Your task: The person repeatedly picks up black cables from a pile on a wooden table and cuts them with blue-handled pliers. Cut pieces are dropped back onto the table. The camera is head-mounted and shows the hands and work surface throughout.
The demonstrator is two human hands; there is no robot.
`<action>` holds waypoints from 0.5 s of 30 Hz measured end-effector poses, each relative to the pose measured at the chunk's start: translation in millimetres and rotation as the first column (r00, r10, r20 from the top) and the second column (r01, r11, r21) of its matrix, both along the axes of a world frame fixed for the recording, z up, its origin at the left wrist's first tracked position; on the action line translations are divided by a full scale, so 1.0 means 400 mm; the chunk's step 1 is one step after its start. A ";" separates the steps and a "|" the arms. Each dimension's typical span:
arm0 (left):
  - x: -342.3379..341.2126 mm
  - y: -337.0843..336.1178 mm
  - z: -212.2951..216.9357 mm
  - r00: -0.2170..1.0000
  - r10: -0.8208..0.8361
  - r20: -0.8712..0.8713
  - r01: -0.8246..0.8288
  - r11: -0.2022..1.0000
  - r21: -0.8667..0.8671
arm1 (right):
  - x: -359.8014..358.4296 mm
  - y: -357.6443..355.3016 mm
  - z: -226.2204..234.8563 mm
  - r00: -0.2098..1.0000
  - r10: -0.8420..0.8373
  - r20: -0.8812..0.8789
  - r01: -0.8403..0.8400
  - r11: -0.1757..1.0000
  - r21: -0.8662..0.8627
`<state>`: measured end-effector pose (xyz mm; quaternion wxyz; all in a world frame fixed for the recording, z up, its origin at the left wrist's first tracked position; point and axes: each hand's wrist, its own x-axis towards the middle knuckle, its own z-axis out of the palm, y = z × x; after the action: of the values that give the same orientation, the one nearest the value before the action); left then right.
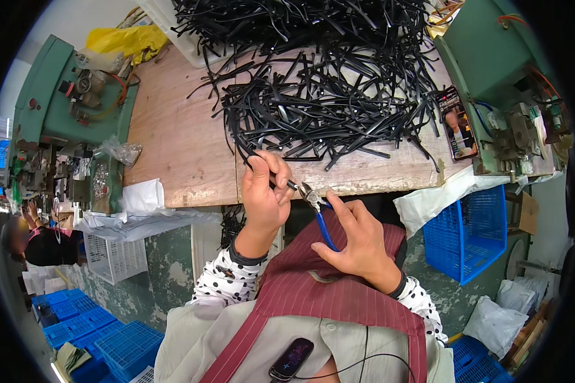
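Note:
My left hand (263, 195) is closed around a slim black strip (292, 185), pinched between thumb and fingers, its tip pointing right. My right hand (362, 246) holds a pair of blue-handled cutting pliers (326, 231). The pliers' metal jaws are right at the strip's tip; whether they touch it I cannot tell. One blue handle runs down towards my right thumb, while the fingers rest by the other. Beyond both hands, a large loose heap of similar black strips (319, 121) covers the far part of the wooden table (179, 127).
Green machines stand at the left (102, 89) and right (492, 70). A picture card (457, 124) leans by the right one. Below the table edge are a blue crate (463, 236) and a white crate (118, 255). Another person (48, 246) is at far left.

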<state>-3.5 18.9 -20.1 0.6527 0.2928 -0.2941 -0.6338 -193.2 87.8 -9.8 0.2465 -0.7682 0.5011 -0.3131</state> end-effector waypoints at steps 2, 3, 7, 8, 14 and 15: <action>-0.014 0.006 0.003 0.998 0.042 0.046 -0.040 0.998 -0.043 | -0.003 0.003 0.005 1.000 0.022 -0.017 -0.022 1.000 0.015; -0.017 0.011 0.004 0.996 0.062 0.068 -0.058 0.996 -0.065 | -0.002 0.004 0.002 1.000 0.027 -0.001 -0.027 0.999 0.029; -0.037 0.028 0.007 0.975 0.161 0.153 -0.144 0.983 -0.117 | -0.003 0.006 0.003 0.998 0.044 0.041 -0.047 0.996 0.081; -0.038 0.031 0.004 0.970 0.164 0.179 -0.142 0.982 -0.128 | -0.004 0.009 0.004 0.998 0.045 0.045 -0.049 0.994 0.095; -0.013 0.017 0.032 0.993 -0.010 0.119 -0.001 0.996 0.087 | -0.010 0.019 -0.023 0.995 0.057 0.087 -0.060 0.998 0.034; -0.002 0.010 0.030 0.995 -0.080 0.055 0.075 0.992 0.097 | -0.016 0.020 -0.023 0.990 0.079 0.117 -0.086 0.994 0.061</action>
<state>-4.1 22.8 -8.1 0.6041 0.3305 -0.2937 -0.6631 -199.5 95.7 -18.9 0.3125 -0.7606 0.4640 -0.3294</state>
